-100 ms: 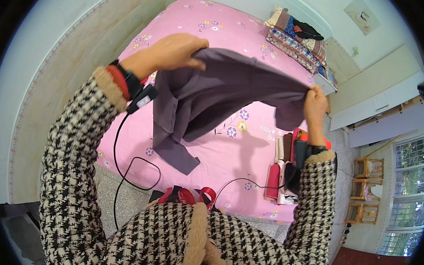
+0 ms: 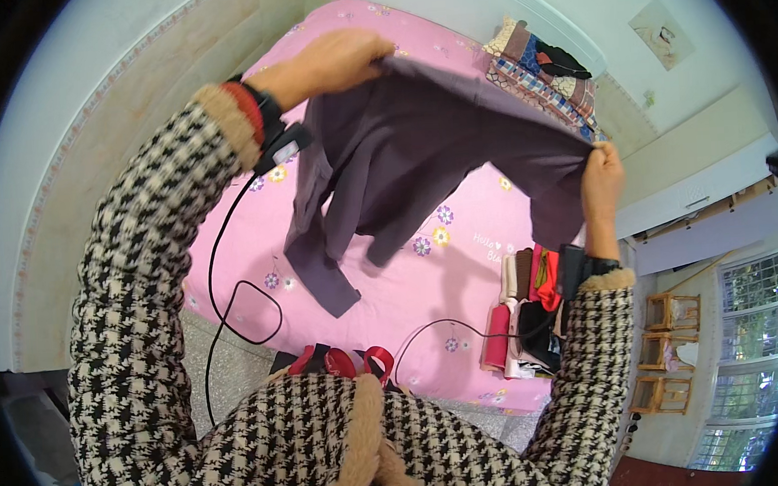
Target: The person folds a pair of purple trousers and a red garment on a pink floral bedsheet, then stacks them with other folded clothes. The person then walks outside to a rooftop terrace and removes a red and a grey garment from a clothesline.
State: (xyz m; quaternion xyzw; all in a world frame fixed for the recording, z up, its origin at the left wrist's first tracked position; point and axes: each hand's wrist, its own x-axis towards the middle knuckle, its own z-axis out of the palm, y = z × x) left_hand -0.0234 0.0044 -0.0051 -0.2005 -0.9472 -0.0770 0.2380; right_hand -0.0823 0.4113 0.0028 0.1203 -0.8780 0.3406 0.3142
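A dark purple-grey long-sleeved top (image 2: 418,134) hangs stretched between my two hands above the bed. My left hand (image 2: 342,60) is closed on its upper left part; the fingertips are partly hidden and a little blurred. At the far right corner of the cloth, my right hand (image 2: 602,176) pinches the fabric. One sleeve droops at the lower left, near the bedspread, and a loose part hangs below my right hand. Black devices with cables are strapped to both wrists.
Beneath the top lies a pink flowered bedspread (image 2: 411,308). Folded clothes (image 2: 499,336) in several colours are stacked at the bed's near right. Folded quilts (image 2: 539,78) lie by the headboard. A black cable (image 2: 220,316) loops down from my left wrist. Wooden stools (image 2: 672,350) stand at the right.
Both hands have moved up and to the right with the top, which is spread a little wider. More of the folded clothes shows beside my right wrist.
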